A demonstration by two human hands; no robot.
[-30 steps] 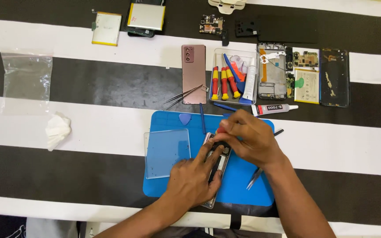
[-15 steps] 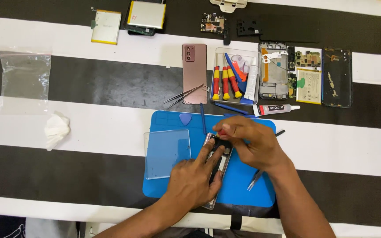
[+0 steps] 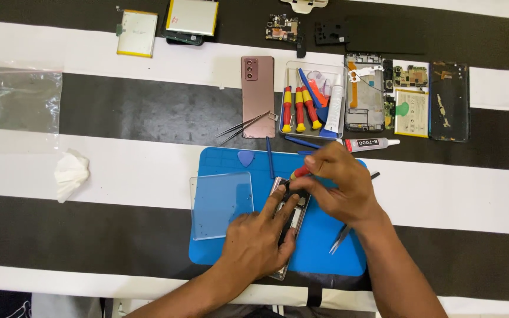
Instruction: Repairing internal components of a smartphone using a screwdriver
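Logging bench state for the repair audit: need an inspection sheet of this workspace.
Surface: black and white striped cloth, blue mat on it.
Job's things: opened phone frame on mat; red-handled screwdriver.
Clutter: clear panel, tweezers, tool tray, glue tube, batteries, plastic bag, tissue.
Grippers: left hand presses the frame; right hand grips the screwdriver.
Cables: nothing seen.
Surroundings: nothing seen.

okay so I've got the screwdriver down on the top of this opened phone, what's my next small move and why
Probably keep turning the screwdriver in place. Your right hand has its tip down at the top end of the opened phone, and your left hand pins the frame flat on the blue mat, so it looks steadied.
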